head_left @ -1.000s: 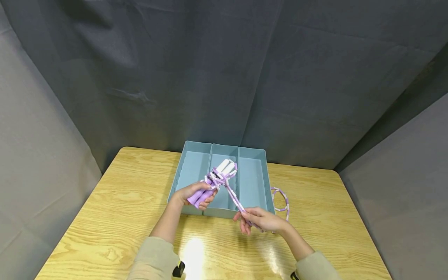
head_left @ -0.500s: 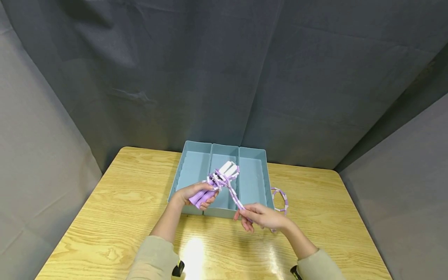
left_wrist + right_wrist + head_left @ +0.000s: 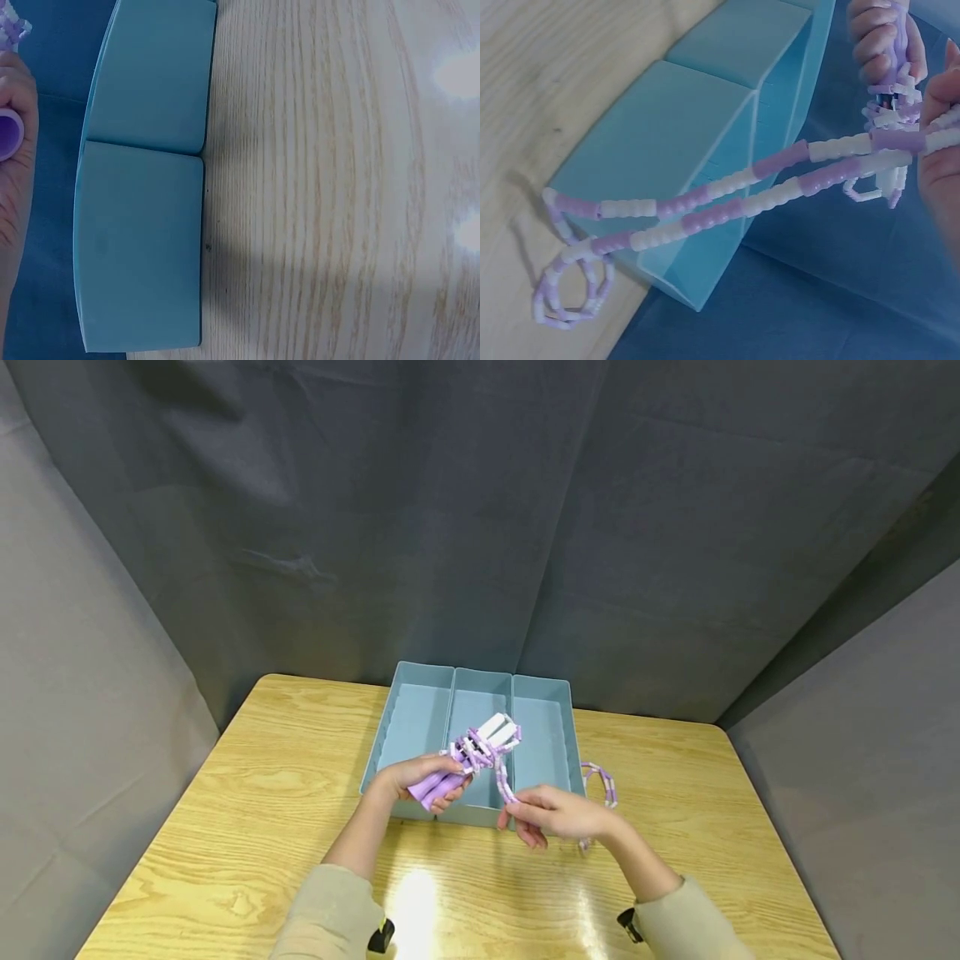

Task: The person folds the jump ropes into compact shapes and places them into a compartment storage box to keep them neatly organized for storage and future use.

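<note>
A purple-and-white beaded jump rope has its two handles (image 3: pixel 438 787) side by side in my left hand (image 3: pixel 408 774), which grips their purple ends above the tray. Several turns of beaded cord (image 3: pixel 480 748) wrap the handles. My right hand (image 3: pixel 562 814) pinches a doubled length of the cord a little to the right and nearer me. From it the cord's tail (image 3: pixel 705 214) trails past the tray's side to a loose loop (image 3: pixel 602 782) on the table. In the left wrist view, the hollow end of one purple handle (image 3: pixel 9 135) shows at the left edge.
Beneath the hands, a blue-grey tray (image 3: pixel 474 816) with three long compartments stands on the wooden table (image 3: pixel 300 777). Dark grey cloth (image 3: pixel 375 527) hangs behind the table, with lighter panels on both sides.
The left hand and the handles have shifted slightly right and nearer me. My right hand has risen a little, and the cord between the hands has become shorter and more curved.
</note>
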The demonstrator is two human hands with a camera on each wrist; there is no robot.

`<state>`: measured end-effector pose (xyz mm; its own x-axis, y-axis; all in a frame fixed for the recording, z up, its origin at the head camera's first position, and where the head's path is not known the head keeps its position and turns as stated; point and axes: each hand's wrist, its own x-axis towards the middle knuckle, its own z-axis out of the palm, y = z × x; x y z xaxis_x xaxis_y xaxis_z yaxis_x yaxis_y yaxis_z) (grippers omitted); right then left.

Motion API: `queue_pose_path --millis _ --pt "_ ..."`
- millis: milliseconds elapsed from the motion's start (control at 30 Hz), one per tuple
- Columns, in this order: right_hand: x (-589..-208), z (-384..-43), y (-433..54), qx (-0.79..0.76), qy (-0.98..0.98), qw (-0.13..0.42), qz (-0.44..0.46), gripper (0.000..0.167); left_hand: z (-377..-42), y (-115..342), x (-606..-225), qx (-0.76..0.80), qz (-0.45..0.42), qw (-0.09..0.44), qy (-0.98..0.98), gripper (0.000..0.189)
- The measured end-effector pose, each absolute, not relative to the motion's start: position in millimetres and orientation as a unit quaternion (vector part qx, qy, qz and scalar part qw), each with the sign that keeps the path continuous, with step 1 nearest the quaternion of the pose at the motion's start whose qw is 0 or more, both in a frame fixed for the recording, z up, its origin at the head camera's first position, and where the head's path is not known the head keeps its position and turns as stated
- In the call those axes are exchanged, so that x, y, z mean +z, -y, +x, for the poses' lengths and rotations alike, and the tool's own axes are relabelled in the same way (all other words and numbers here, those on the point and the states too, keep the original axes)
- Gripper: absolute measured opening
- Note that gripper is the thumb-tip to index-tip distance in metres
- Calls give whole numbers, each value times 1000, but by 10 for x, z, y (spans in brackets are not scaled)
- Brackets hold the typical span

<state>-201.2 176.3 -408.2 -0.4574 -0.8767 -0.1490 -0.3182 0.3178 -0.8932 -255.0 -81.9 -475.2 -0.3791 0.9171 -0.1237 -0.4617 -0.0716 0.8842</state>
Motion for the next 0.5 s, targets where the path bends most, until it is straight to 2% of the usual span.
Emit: queue_pose_path --millis 500 --pt "-3863 -2088 -1673 -376 -754 372 -390 32 -2563 774 -4846 649 218 524 -506 22"
